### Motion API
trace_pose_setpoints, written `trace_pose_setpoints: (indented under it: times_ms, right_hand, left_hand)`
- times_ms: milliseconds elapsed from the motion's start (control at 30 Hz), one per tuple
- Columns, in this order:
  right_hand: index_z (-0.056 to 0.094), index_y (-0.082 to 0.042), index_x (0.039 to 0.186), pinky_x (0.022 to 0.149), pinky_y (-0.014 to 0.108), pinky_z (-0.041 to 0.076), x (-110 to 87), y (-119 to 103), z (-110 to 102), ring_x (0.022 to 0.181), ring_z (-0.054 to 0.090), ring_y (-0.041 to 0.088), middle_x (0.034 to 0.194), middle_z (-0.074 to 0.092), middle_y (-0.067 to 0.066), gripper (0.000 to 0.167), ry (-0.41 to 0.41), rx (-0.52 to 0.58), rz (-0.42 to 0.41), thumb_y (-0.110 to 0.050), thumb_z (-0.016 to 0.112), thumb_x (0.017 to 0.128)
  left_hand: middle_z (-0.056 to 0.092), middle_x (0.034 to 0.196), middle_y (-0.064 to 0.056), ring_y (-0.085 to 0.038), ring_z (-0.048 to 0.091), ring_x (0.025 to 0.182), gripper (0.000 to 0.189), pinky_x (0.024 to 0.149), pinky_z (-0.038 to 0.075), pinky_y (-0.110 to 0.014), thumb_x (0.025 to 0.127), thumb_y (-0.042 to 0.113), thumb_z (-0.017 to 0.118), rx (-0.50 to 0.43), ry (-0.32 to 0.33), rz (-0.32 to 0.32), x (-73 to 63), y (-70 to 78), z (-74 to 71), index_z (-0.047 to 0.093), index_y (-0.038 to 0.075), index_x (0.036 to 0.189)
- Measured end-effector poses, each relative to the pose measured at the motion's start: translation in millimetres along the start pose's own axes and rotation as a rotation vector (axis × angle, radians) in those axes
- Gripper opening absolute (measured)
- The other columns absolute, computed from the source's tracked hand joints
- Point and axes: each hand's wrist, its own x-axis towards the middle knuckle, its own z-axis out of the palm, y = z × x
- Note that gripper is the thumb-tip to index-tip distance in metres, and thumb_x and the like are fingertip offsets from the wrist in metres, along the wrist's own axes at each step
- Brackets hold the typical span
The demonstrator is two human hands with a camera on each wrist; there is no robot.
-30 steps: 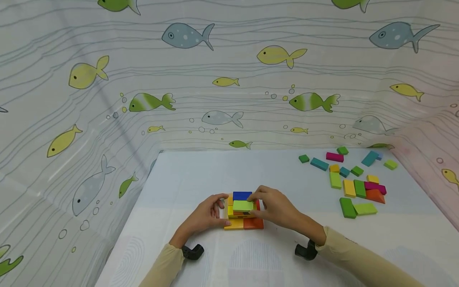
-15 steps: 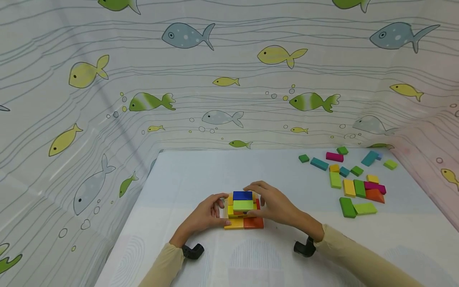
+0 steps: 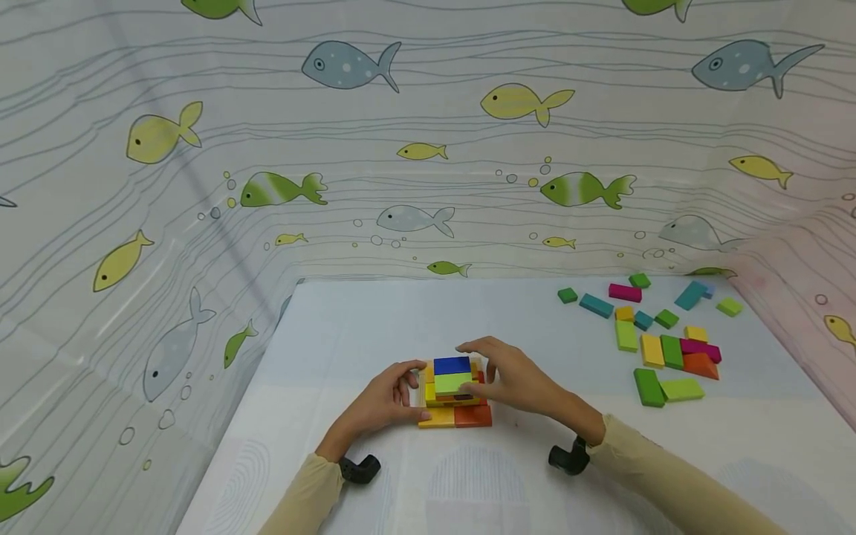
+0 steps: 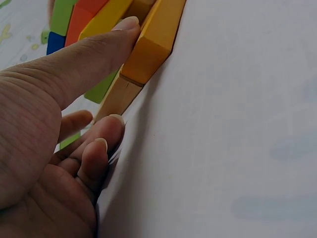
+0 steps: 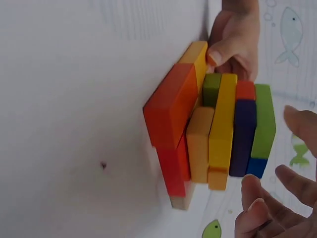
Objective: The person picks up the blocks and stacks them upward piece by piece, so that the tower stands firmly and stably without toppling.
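Observation:
A low stack of coloured toy blocks stands between both hands in the head view. On its top lie a blue block (image 3: 452, 365) and a light green block (image 3: 452, 383) side by side. Its base has an orange-yellow block (image 3: 437, 418) and a red-orange block (image 3: 473, 416) in front. My left hand (image 3: 380, 399) holds the stack's left side, thumb against the orange-yellow block, index finger at the far corner. My right hand (image 3: 518, 377) hovers at the right, thumb beside the light green block. In the right wrist view, a gap shows between its fingers and the purple block (image 5: 244, 136).
Several loose blocks are scattered at the back right, among them a magenta block (image 3: 625, 293), a dark green block (image 3: 648, 387) and an orange-red triangular block (image 3: 701, 365). A fish-printed curtain (image 3: 428, 178) encloses the white table (image 3: 348, 327) at the back and sides.
My right hand has let go of the top blocks, its fingers lifting off and spreading to the right. The left hand stays in place.

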Motion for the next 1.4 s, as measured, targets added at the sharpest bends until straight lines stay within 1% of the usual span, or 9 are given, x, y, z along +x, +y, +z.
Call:
trace_pose_setpoints:
  times_ms: [200,500,567,633,733,833,1033,1267,1400]
  right_hand:
    - [0.065,-0.016,0.137,0.063,0.027,0.053,5.2,32.9,-19.6,0.077,0.057,0.014,0.134,0.063,0.007,0.051,0.108,-0.052,0.08,-0.034,0.079,0.093]
    - [0.065,-0.003,0.134,0.065,0.034,0.05,0.6,122.0,-68.3,0.081,0.057,0.024,0.128,0.063,0.02,0.041,0.268,-0.077,0.271,-0.025,0.071,0.1]
    - [0.065,-0.001,0.132,0.07,0.038,0.052,-2.8,137.1,-79.0,0.085,0.058,0.028,0.13,0.061,0.023,0.039,0.3,-0.099,0.306,-0.024,0.069,0.101]
    - [0.065,0.0,0.132,0.082,0.048,0.054,-6.3,149.6,-88.5,0.098,0.059,0.035,0.132,0.058,0.025,0.039,0.325,-0.115,0.346,-0.023,0.067,0.101]
    - [0.064,0.003,0.133,0.098,0.062,0.046,-11.2,164.7,-99.3,0.117,0.053,0.044,0.134,0.057,0.028,0.04,0.352,-0.134,0.399,-0.02,0.067,0.1]
    - [0.059,0.006,0.135,0.104,0.068,0.039,-15.6,175.8,-105.3,0.128,0.046,0.049,0.136,0.055,0.03,0.043,0.35,-0.139,0.455,-0.017,0.066,0.099]
    - [0.053,0.014,0.136,0.101,0.066,0.043,-22.3,184.0,-111.1,0.119,0.05,0.051,0.134,0.054,0.035,0.05,0.329,-0.164,0.564,-0.014,0.065,0.096]
    - [0.058,0.018,0.128,0.096,0.063,0.046,-25.9,181.2,-112.8,0.112,0.055,0.051,0.126,0.059,0.036,0.05,0.309,-0.212,0.618,-0.017,0.07,0.095]
    - [0.061,0.015,0.125,0.087,0.058,0.05,-28.6,179.9,-112.1,0.101,0.057,0.045,0.117,0.064,0.032,0.048,0.32,-0.228,0.603,-0.019,0.074,0.093]
  left_hand:
    - [0.057,0.111,0.003,-0.014,0.058,0.076,0.085,0.066,0.049,-0.026,0.077,0.038,0.092,0.006,0.002,-0.007,-0.7,0.4,0.8,0.051,0.018,0.149]
    - [0.057,0.111,0.002,-0.014,0.058,0.077,0.084,0.067,0.049,-0.026,0.077,0.036,0.093,-0.007,0.003,-0.014,-1.7,0.7,1.0,0.051,0.019,0.148]
    - [0.057,0.111,0.002,-0.015,0.058,0.077,0.084,0.067,0.049,-0.026,0.078,0.036,0.093,-0.01,0.002,-0.013,-1.8,1.0,0.9,0.051,0.019,0.148]
    - [0.057,0.111,0.003,-0.014,0.058,0.077,0.084,0.067,0.049,-0.026,0.078,0.036,0.093,-0.009,0.001,-0.012,-2.0,1.3,0.7,0.051,0.019,0.149]
    - [0.057,0.111,0.003,-0.014,0.058,0.077,0.084,0.067,0.049,-0.026,0.078,0.036,0.092,-0.005,0.001,-0.01,-1.9,1.5,0.7,0.051,0.019,0.149]
    - [0.057,0.11,0.002,-0.015,0.057,0.076,0.084,0.067,0.049,-0.026,0.077,0.037,0.093,-0.005,-0.001,-0.008,-1.5,1.2,0.7,0.051,0.019,0.148]
    - [0.057,0.111,0.001,-0.015,0.057,0.076,0.084,0.066,0.049,-0.026,0.077,0.036,0.093,-0.02,-0.003,0.001,-1.6,1.0,0.6,0.051,0.018,0.148]
    - [0.057,0.111,0.0,-0.015,0.057,0.076,0.083,0.067,0.049,-0.026,0.078,0.035,0.093,-0.013,-0.005,-0.001,-2.0,1.5,0.7,0.051,0.019,0.148]
    - [0.057,0.112,0.001,-0.015,0.057,0.076,0.084,0.067,0.049,-0.026,0.078,0.036,0.092,-0.01,-0.005,-0.004,-2.5,2.7,0.7,0.05,0.018,0.149]
